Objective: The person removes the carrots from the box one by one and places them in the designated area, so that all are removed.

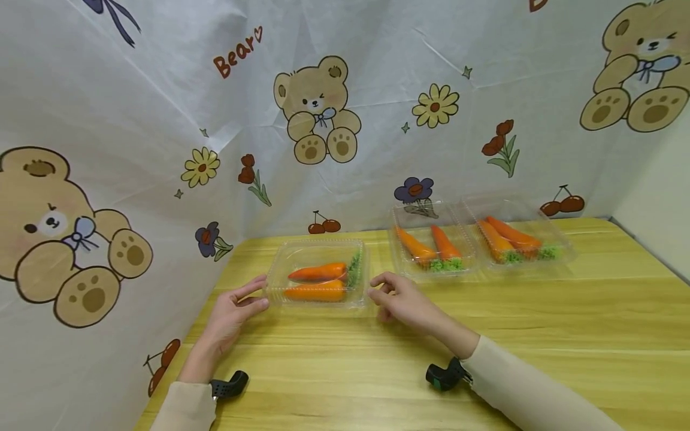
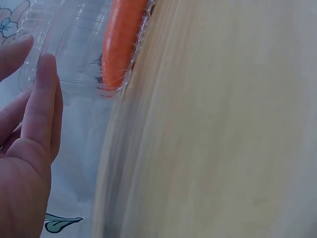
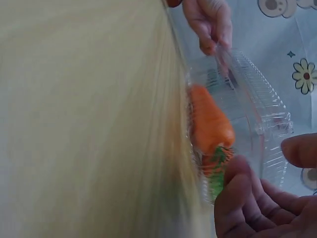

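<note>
A clear plastic clamshell box (image 1: 277, 263) sits on the table between the two hands. Inside it lie two orange carrots (image 1: 317, 291), side by side, their green tops (image 1: 354, 269) pointing right. By the box's left end is my left hand (image 1: 229, 314), thumb and fingers apart; the left wrist view shows its fingers (image 2: 39, 106) fairly straight. My right hand (image 1: 401, 301) is at the right end, fingers loosely bent. In the right wrist view its thumb (image 3: 302, 149) stands away from the fingers, with nothing pinched between them. Whether either hand's fingertips touch the plastic, I cannot tell.
Two more clear boxes, a middle one (image 1: 398, 248) and a right one (image 1: 563, 245), stand at the table's back, each with two carrots. A bear-printed sheet (image 1: 372, 179) rises behind and left of the wooden table (image 1: 345, 371). A white wall (image 1: 657, 197) is at right.
</note>
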Action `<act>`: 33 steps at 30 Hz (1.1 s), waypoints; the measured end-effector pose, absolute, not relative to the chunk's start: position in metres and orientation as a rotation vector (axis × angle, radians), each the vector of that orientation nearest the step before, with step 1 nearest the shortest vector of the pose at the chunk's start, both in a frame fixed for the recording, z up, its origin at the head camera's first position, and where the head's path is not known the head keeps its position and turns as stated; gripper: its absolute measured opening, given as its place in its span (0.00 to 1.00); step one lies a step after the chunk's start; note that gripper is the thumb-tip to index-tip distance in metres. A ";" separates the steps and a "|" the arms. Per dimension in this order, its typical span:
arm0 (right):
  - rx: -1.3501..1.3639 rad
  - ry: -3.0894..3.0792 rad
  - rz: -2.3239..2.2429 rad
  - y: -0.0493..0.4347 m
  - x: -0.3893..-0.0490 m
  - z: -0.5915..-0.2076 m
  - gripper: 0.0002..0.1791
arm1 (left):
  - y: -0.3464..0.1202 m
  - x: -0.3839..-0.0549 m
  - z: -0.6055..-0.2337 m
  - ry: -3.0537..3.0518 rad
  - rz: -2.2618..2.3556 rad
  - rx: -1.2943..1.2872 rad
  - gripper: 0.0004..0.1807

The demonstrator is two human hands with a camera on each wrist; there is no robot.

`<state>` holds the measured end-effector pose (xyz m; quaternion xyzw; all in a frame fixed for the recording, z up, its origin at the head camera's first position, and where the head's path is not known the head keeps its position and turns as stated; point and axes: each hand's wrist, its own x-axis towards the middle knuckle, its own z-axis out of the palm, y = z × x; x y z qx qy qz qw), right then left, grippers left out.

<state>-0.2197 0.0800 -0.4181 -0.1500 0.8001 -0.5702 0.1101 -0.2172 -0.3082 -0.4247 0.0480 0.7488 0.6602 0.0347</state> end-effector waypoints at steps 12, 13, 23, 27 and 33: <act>-1.126 2.706 -1.441 0.085 -0.222 -0.416 0.10 | -0.305 -0.215 -0.420 2.326 2.001 0.162 0.34; -1.143 2.699 -1.442 0.085 -0.224 -0.417 0.09 | -0.305 -0.215 -0.420 2.328 2.000 0.162 0.34; -1.305 2.719 -1.384 0.086 -0.232 -0.421 0.06 | -0.305 -0.212 -0.421 2.341 1.994 0.158 0.34; -1.353 2.769 -1.295 0.086 -0.234 -0.417 0.04 | -0.306 -0.212 -0.422 2.342 2.000 0.159 0.34; -1.459 2.805 -1.163 0.087 -0.238 -0.416 0.03 | -0.307 -0.211 -0.426 2.330 2.009 0.159 0.35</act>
